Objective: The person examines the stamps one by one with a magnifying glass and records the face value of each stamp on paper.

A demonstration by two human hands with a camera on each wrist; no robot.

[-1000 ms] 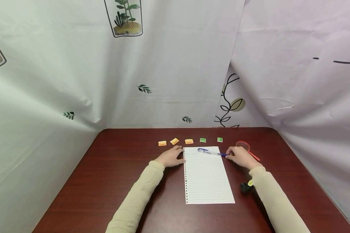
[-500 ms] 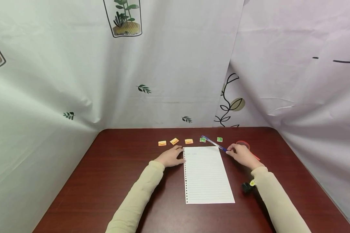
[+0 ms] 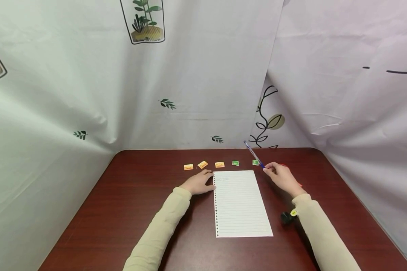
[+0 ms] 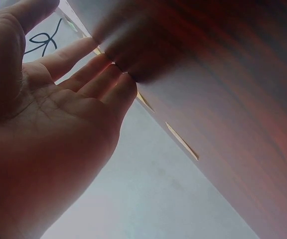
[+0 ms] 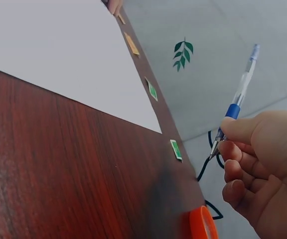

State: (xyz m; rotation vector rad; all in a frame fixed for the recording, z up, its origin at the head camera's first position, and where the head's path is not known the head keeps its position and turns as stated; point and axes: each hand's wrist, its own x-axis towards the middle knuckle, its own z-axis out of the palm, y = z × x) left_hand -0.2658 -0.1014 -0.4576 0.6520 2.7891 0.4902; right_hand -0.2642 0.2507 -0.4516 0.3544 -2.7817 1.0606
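Note:
Between thumb and fingers, my right hand (image 3: 280,178) pinches a clear and blue pen (image 5: 238,94) near its blue grip. In the head view the pen's far end points up and away, past the back edge of the table. My left hand (image 3: 197,183) rests at the left edge of a lined sheet of paper (image 3: 242,207), fingers and thumb extended, touching its punched margin. Faint writing shows near the sheet's top left. The left wrist view shows the left palm (image 4: 54,129) with its fingers straight.
Behind the sheet lies a row of small stamps: orange ones (image 3: 219,165) at left, green ones (image 3: 235,163) at right. A red-rimmed magnifying glass (image 5: 202,224) is partly hidden behind the right hand. A small black object (image 3: 286,218) sits by the right sleeve.
The pen has lifted off the sheet and swung its far end up and away to the right. My right hand has shifted slightly back; the left hand has stayed put.

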